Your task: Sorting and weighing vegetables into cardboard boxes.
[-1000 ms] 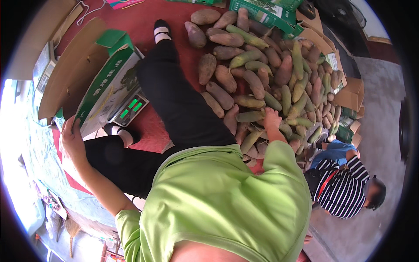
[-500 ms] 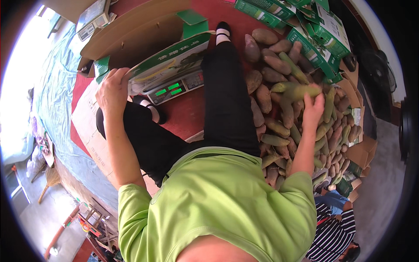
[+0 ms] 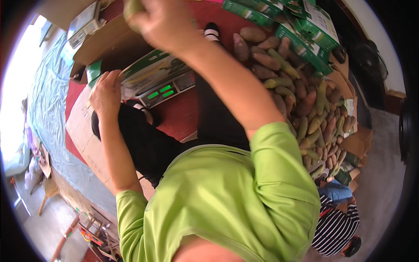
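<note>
Seated on a red floor mat [image 3: 176, 115], legs in black trousers stretched forward, green shirt filling the lower frame. Left hand [image 3: 104, 94] rests on the edge of an open cardboard box [image 3: 111, 46] with green printed sides, fingers curled over the flap beside a weighing scale [image 3: 163, 89] whose green digits glow. Right hand [image 3: 159, 19] is raised high near the top of the view, blurred, fingers closed around a greenish fruit [image 3: 131, 6] of which only the end shows above the box. To the right, a large heap of long brown and green fruits [image 3: 301, 96] lies on flattened cardboard, well apart from both hands. Green cartons [image 3: 301, 26] stack along the upper right edge. A pale blue tarp [image 3: 46, 109] covers the ground at left, bright daylight beyond it. Grey concrete floor [image 3: 384, 174] at right. Another person in a striped shirt [image 3: 336, 227] crouches at lower right.
</note>
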Motion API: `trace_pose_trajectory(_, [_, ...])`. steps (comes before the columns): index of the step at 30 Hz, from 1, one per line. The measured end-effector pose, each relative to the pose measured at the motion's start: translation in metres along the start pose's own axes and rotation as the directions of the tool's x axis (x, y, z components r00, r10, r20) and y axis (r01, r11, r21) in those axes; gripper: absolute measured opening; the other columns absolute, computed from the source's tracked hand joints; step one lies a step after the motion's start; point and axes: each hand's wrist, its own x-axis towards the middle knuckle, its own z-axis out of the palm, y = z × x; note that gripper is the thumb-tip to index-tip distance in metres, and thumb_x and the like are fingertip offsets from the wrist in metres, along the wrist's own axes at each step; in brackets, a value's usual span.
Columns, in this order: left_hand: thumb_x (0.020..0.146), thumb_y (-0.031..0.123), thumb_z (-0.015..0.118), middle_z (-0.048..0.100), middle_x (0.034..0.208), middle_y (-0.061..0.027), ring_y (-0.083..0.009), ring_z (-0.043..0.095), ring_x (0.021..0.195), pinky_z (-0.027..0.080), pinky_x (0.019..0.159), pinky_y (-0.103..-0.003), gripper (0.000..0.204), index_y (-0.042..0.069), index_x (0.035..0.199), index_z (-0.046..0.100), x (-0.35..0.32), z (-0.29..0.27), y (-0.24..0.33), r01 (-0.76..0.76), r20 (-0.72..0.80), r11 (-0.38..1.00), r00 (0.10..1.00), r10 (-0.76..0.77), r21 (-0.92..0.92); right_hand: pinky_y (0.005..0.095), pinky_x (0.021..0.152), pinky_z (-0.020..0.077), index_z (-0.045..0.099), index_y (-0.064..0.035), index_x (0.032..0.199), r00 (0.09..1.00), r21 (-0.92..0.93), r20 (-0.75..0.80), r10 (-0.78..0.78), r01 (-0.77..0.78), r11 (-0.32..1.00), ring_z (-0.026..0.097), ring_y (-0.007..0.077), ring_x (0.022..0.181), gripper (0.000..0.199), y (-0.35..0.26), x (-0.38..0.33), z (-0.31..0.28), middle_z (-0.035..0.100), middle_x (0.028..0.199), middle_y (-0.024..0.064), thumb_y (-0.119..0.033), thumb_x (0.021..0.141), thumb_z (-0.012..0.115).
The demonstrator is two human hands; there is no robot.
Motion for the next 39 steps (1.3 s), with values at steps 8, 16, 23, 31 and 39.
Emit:
trace_pose_trajectory(8, [0.087, 0.026, 0.056, 0.064, 0.089, -0.0013, -0.0277, 0.062, 0.08, 0.047, 0.063, -0.038, 0.014, 0.02, 0.096, 0.065, -0.001, 0.002, -0.001, -0.051, -0.018, 0.998, 0.999, 0.05, -0.036, 0.0381, 0.073, 0.049, 0.064, -0.011, 0.093, 0.983, -0.448, 0.164, 0.083, 0.0, 0.894, 0.061, 0.0235, 0.089, 0.018, 0.017, -0.028, 0.061, 0.065, 0.09, 0.0057, -0.02, 0.078, 0.058])
trace_pose_trajectory(16, [0.086, 0.026, 0.058, 0.065, 0.091, -0.0009, -0.0268, 0.063, 0.079, 0.048, 0.062, -0.037, 0.014, 0.019, 0.096, 0.065, -0.002, 0.008, -0.017, -0.059, -0.05, 0.998, 0.997, 0.058, -0.028, 0.0246, 0.07, 0.0487, 0.045, -0.0033, 0.12, 0.999, -0.481, -0.053, 0.003, -0.028, 0.876, 0.058, 0.0127, 0.085, 0.039, 0.079, -0.096, -0.088, 0.057, 0.099, 0.0059, -0.01, 0.086, 0.063])
trace_pose_trajectory(23, [0.086, 0.029, 0.059, 0.066, 0.093, 0.001, -0.025, 0.064, 0.08, 0.048, 0.063, -0.034, 0.015, 0.02, 0.097, 0.065, 0.003, 0.021, -0.021, -0.069, -0.078, 0.997, 0.995, 0.066, -0.027, 0.0409, 0.076, 0.0479, 0.062, -0.0057, 0.097, 0.554, -0.621, -0.074, 0.829, -0.676, 0.396, 0.06, 0.035, 0.091, 0.02, 0.161, -0.322, -0.201, 0.064, 0.093, 0.0174, -0.017, 0.08, 0.06])
trace_pose_trajectory(31, [0.087, 0.028, 0.058, 0.065, 0.091, 0.0017, -0.0235, 0.064, 0.08, 0.048, 0.063, -0.033, 0.015, 0.021, 0.098, 0.065, 0.003, 0.023, -0.026, -0.076, -0.102, 0.997, 0.992, 0.075, -0.007, 0.0419, 0.084, 0.048, 0.057, -0.0147, 0.111, 0.263, -0.932, -0.021, 0.965, -0.355, 0.077, 0.053, 0.029, 0.108, 0.039, 0.121, -0.5, -0.186, 0.055, 0.115, 0.0064, -0.013, 0.073, 0.065])
trace_pose_trajectory(39, [0.085, 0.026, 0.059, 0.066, 0.091, 0.0005, -0.025, 0.064, 0.08, 0.048, 0.063, -0.034, 0.013, 0.019, 0.095, 0.066, -0.001, 0.015, -0.006, -0.05, -0.099, 0.999, 0.994, 0.05, 0.004, 0.0486, 0.095, 0.0357, 0.043, -0.0184, 0.125, 0.084, -0.972, 0.098, 0.992, -0.206, 0.113, 0.041, 0.0215, 0.12, 0.053, 0.111, -0.497, -0.151, 0.048, 0.122, 0.0011, -0.008, 0.076, 0.061])
